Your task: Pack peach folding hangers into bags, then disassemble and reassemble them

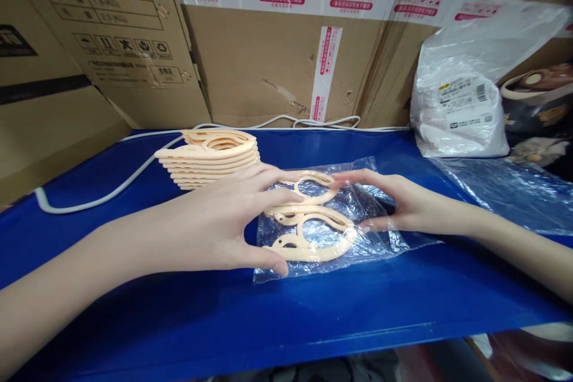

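Cream plastic pieces (320, 253) with looped cut-outs, like folded hangers, lie side by side in a clear plastic bag (376, 253) on the blue table. My left hand (224, 224) reaches over their left end with its fingers spread, the thumb at the near edge and the fingertips over the far pieces. From the right, my right hand (407, 203) touches the bag at the pieces' right ends, index finger and thumb stretched well apart. Beyond my left hand stands a stack of similar cream pieces (210, 161), partly hidden by it.
Large cardboard boxes (268, 54) wall off the back of the blue table (250, 328). A white cable (111, 194) runs along the back and left. At right stand a white labelled package (461, 107) in plastic and a flat clear plastic sheet (514, 197).
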A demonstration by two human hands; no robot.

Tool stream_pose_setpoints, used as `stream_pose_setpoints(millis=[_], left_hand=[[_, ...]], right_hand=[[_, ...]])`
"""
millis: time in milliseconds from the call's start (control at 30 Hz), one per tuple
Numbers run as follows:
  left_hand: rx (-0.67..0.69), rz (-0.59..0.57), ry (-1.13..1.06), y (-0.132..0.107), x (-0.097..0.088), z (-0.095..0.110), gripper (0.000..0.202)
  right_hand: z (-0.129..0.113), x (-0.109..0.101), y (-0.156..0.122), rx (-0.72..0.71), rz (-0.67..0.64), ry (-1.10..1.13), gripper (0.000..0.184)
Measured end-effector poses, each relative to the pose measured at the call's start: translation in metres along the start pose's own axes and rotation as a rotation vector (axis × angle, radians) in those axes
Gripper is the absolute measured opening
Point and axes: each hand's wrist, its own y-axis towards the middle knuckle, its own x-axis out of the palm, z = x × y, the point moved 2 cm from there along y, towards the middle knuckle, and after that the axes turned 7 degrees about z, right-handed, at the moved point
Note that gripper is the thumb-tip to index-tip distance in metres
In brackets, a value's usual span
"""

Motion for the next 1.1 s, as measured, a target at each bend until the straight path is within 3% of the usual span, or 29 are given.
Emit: stream_pose_setpoints(millis=[200,300,400,533,633,833,1100], left_hand=[[-0.003,0.405,0.199,0.0,-0.038,-0.016,0.057],[-0.104,0.373,0.249,-0.006,-0.058,-0.044,0.059],[-0.17,0.375,0.261,-0.016,-0.072,-0.076,0.077],[-0.435,0.299,0.204,-0.026,-0.077,-0.105,0.095],[-0.547,0.236,0.107,-0.027,-0.075,-0.108,0.103],[-0.599,0.173,0.043,-0.02,-0.074,-0.1,0.091],[-0.609,0.243,0.011,-0.02,-0.073,-0.097,0.083]], right_hand=[[0.001,-0.008,-0.005,-0.015,0.053,-0.101,0.074],[0.003,-0.012,-0.006,-0.002,0.077,-0.152,0.068],[0.004,-0.016,-0.006,0.011,0.083,-0.219,0.064],[0.003,-0.018,-0.008,-0.004,0.097,-0.283,0.065],[0.003,-0.018,-0.009,-0.003,0.078,-0.318,0.062],[0.004,-0.016,-0.01,-0.021,0.075,-0.343,0.06],[0.002,-0.017,-0.011,-0.044,0.052,-0.378,0.06]])
